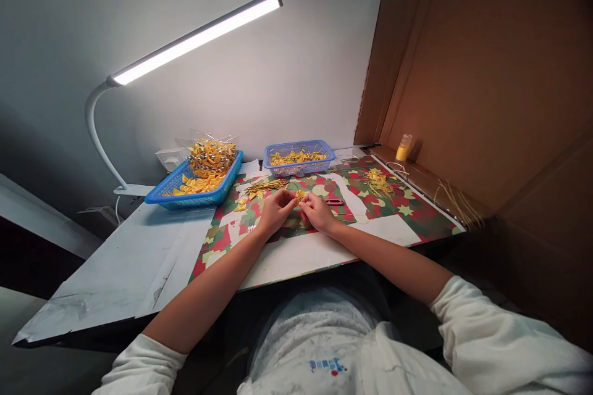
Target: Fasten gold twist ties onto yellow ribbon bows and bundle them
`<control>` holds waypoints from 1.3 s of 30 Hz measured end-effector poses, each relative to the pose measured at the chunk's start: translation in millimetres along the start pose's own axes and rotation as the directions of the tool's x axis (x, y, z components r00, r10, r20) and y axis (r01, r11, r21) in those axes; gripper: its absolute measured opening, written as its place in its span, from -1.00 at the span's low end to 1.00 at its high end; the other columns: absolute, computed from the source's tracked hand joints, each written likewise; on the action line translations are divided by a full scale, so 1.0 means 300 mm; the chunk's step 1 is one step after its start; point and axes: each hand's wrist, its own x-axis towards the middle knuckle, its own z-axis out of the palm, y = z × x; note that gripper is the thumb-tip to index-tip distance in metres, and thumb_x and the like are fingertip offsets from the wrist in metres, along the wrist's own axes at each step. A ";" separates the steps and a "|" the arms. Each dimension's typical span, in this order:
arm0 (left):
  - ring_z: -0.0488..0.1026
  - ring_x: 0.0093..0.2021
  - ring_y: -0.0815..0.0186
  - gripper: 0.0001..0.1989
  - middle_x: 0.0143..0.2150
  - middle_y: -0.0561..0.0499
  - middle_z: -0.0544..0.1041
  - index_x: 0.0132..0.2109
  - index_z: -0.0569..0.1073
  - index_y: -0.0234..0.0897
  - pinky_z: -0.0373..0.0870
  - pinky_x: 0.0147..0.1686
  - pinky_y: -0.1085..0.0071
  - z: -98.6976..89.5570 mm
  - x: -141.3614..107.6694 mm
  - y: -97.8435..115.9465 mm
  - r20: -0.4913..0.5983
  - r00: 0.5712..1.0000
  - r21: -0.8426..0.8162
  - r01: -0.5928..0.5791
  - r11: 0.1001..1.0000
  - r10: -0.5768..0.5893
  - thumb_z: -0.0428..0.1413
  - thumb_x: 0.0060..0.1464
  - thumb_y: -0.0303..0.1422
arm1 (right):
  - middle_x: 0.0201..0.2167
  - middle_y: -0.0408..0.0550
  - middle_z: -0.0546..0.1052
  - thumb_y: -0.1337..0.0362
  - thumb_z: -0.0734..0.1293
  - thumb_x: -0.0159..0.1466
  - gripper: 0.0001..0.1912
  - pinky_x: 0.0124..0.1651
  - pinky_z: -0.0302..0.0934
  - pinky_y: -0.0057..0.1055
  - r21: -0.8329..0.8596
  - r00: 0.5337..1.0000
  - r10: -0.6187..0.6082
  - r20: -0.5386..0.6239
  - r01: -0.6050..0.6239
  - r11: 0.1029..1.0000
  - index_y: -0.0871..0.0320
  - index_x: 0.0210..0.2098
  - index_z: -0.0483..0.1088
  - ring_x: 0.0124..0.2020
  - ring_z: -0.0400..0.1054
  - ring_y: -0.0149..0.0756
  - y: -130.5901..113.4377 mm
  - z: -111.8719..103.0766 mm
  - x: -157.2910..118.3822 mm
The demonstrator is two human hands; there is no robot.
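Left hand (pixel 280 205), right hand (pixel 317 210) pinching yellow piece (pixel 300 195), stems (pixel 266 186) beyond, blue basket (pixel 230 185) left, lamp (pixel 199 37) above

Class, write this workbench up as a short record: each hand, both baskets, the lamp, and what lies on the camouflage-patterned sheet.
Left hand: fingertips pinching a small yellow piece
Right hand: fingertips at the same piece, close beside the left hand
Blue basket: at left, heaped with yellow-orange pieces
Blue-violet basket: near the wall, holding yellow pieces
Lamp: lit, bar-shaped, on a bent white neck
Camouflage-patterned sheet: bears a bundle of yellow strands and a yellow cluster at right
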 end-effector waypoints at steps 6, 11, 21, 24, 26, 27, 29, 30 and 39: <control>0.39 -0.49 0.37 -0.80 -0.48 0.09 0.47 -0.38 0.39 -0.22 0.33 -0.45 0.44 -0.001 -0.001 0.003 0.007 1.000 0.043 -0.007 0.999 0.006 0.19 -0.06 -0.21 | -0.74 -0.30 0.32 0.30 0.17 0.23 -0.89 -0.52 0.07 -0.50 0.012 1.000 0.007 0.001 -0.008 1.000 0.10 -0.43 0.16 -0.68 0.19 -0.43 0.000 0.000 0.001; 0.34 -0.50 0.39 -0.82 -0.49 0.10 0.44 -0.39 0.39 -0.23 0.28 -0.47 0.45 -0.004 0.001 0.000 0.006 0.999 0.090 -0.032 0.995 0.032 0.15 -0.01 -0.22 | -0.74 -0.31 0.32 0.30 0.17 0.23 -0.89 -0.51 0.06 -0.50 0.012 1.000 0.013 0.008 -0.013 1.000 0.10 -0.43 0.16 -0.69 0.18 -0.44 -0.003 -0.004 0.000; 0.30 -0.51 0.40 -0.82 -0.51 0.10 0.43 -0.40 0.38 -0.24 0.25 -0.47 0.46 0.005 -0.003 0.005 0.039 0.997 0.165 -0.071 0.984 0.066 0.09 0.03 -0.22 | -0.74 -0.30 0.34 0.29 0.19 0.22 -0.90 -0.53 0.09 -0.52 0.083 0.998 0.054 -0.007 -0.054 0.995 0.10 -0.43 0.16 -0.68 0.19 -0.45 -0.007 0.001 0.003; 0.31 -0.49 0.39 -0.80 -0.50 0.08 0.44 -0.40 0.39 -0.24 0.25 -0.47 0.46 0.008 -0.007 0.009 0.050 0.997 0.163 -0.065 0.985 0.058 0.11 0.02 -0.20 | -0.74 -0.31 0.33 0.25 0.20 0.21 -0.87 -0.54 0.08 -0.53 0.098 0.998 0.064 -0.011 -0.062 0.993 0.10 -0.44 0.14 -0.69 0.19 -0.46 -0.001 0.004 0.008; 0.32 -0.49 0.38 -0.79 -0.49 0.08 0.45 -0.39 0.40 -0.24 0.25 -0.47 0.46 0.007 -0.009 0.011 0.036 0.998 0.151 -0.049 0.987 0.044 0.12 0.02 -0.18 | -0.74 -0.31 0.33 0.23 0.21 0.21 -0.86 -0.54 0.08 -0.53 0.112 0.998 0.057 -0.004 -0.056 0.992 0.10 -0.43 0.15 -0.68 0.18 -0.46 0.001 0.003 0.011; 0.32 -0.49 0.38 -0.78 -0.49 0.08 0.46 -0.38 0.41 -0.24 0.25 -0.48 0.46 0.006 -0.009 0.012 0.028 0.999 0.142 -0.042 0.989 0.038 0.13 0.01 -0.17 | -0.74 -0.31 0.33 0.22 0.21 0.21 -0.86 -0.54 0.07 -0.53 0.118 0.999 0.050 0.001 -0.050 0.992 0.11 -0.43 0.15 -0.68 0.18 -0.46 0.001 0.002 0.011; 0.32 -0.51 0.38 -0.77 -0.49 0.08 0.46 -0.39 0.41 -0.23 0.26 -0.48 0.46 0.003 -0.008 0.013 0.011 1.000 0.122 -0.030 0.992 0.029 0.14 0.01 -0.15 | -0.74 -0.31 0.33 0.21 0.22 0.21 -0.85 -0.53 0.06 -0.54 0.128 0.999 0.036 0.013 -0.037 0.991 0.11 -0.42 0.16 -0.68 0.18 -0.47 0.001 0.000 0.011; 0.33 -0.51 0.38 -0.76 -0.49 0.08 0.46 -0.39 0.41 -0.23 0.27 -0.48 0.45 0.002 -0.007 0.013 0.004 1.000 0.111 -0.026 0.993 0.026 0.14 0.00 -0.14 | -0.74 -0.31 0.33 0.21 0.22 0.21 -0.85 -0.53 0.05 -0.54 0.132 0.999 0.029 0.019 -0.031 0.991 0.11 -0.42 0.16 -0.68 0.18 -0.46 0.001 -0.001 0.011; 0.38 -0.48 0.37 -0.75 -0.47 0.06 0.47 -0.39 0.42 -0.23 0.33 -0.45 0.44 0.000 0.001 0.005 -0.039 0.999 0.055 -0.034 0.998 0.036 0.16 0.00 -0.13 | -0.72 -0.31 0.33 0.20 0.19 0.22 -0.87 -0.49 0.11 -0.50 0.117 0.999 -0.001 0.037 -0.003 0.993 0.09 -0.40 0.15 -0.65 0.20 -0.44 0.004 -0.003 0.004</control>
